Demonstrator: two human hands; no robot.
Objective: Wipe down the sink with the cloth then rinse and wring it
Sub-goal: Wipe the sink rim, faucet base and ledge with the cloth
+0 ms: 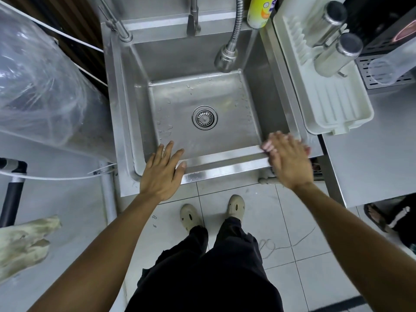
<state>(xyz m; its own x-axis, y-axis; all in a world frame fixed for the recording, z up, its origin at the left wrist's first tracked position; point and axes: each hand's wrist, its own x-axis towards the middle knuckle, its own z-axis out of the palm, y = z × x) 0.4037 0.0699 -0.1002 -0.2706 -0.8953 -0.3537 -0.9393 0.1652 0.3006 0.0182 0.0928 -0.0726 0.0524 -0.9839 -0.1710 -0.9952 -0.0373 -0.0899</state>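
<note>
A crumpled pale cloth [22,242] lies on the grey surface well to the left of the left hand [161,174], apart from both hands. The left hand rests flat on the near rim of the steel sink [225,164], fingers straight and spread, holding nothing. Ahead of the hands, between them, sits the round drain strainer [204,117] in the wet basin floor. The right hand [290,159], blurred, hovers over the sink's near right corner with fingers straight and together, holding nothing. Just beyond it stands a white dish rack [337,102].
</note>
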